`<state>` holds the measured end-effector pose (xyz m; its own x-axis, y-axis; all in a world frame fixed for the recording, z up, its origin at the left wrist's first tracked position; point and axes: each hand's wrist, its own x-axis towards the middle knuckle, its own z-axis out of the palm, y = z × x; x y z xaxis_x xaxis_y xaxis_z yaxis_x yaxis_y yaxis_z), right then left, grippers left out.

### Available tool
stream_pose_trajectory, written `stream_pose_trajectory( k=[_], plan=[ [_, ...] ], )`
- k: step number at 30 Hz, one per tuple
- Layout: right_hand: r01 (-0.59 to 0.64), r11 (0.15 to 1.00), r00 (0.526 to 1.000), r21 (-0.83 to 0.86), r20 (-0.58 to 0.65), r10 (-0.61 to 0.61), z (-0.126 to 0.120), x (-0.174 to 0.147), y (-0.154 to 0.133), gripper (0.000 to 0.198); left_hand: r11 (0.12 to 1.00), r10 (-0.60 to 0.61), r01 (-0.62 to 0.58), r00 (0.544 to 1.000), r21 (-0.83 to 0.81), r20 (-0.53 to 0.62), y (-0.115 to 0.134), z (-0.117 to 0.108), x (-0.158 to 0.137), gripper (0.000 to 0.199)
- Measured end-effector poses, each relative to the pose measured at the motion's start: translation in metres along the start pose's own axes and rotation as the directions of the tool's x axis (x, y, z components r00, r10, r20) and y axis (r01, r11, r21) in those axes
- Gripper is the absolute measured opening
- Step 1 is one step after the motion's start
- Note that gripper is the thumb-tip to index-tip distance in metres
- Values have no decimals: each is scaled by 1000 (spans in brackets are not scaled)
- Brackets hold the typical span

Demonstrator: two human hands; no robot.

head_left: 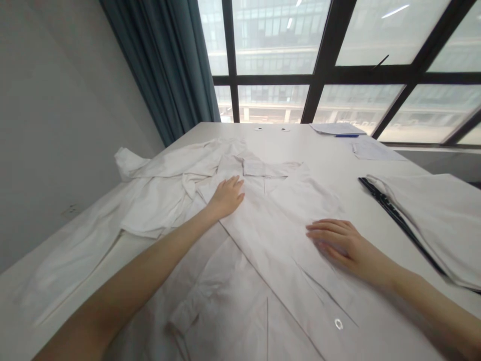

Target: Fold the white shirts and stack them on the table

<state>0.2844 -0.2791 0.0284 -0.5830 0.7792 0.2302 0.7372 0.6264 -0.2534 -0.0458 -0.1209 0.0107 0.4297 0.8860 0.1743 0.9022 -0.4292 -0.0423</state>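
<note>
A white collared garment, like a coat, lies spread on the white table, with its collar at the far end and a slit like a pocket opening at lower right. My left hand rests flat on its upper left part, below the collar, fingers stretched out. Lower down at the right side, my right hand touches the cloth with its fingers extended and slightly bent. Neither hand grips anything. A small pale ring-shaped mark shows on the lower right of the garment. My left forearm hides part of the cloth.
Another white garment lies crumpled along the left. Folded white cloth lies at the right, with a black strip along its edge. At the back right are papers and a blue pen. A blue curtain hangs beyond the table.
</note>
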Motion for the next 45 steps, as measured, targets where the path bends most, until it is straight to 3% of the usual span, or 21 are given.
stream_pose_trajectory(
  k=[5,12,18,25,30,33,37,41,45],
  plan=[
    [37,999,999,19,4,-37,2,12,-30,39,991,129,-127,989,-32,79,23,0,-31,59],
    [152,986,978,60,134,-159,21,42,-77,46,992,126,-122,984,-38,129,25,-4,-33,64],
    [201,976,944,90,247,-217,38,43,-75,57,991,129,-124,980,-44,149,22,-4,-31,66],
    [279,948,898,152,309,-314,30,42,-77,62,1000,25,-25,985,-4,168,-2,-6,-25,66],
    [362,913,861,191,306,-405,27,42,-79,57,1000,-2,2,993,2,122,-15,-2,-25,60],
    [360,909,897,211,192,-399,30,41,-77,46,1000,-15,15,998,12,62,-15,1,-26,56],
    [271,953,959,137,46,-280,35,41,-75,39,999,-39,39,999,23,35,-14,1,-26,53],
    [170,984,976,56,130,-176,37,41,-73,47,997,-76,75,996,36,50,-18,-1,-26,59],
    [204,975,952,83,216,-217,35,41,-72,51,989,-136,133,990,58,39,-26,2,-25,61]
  ],
)
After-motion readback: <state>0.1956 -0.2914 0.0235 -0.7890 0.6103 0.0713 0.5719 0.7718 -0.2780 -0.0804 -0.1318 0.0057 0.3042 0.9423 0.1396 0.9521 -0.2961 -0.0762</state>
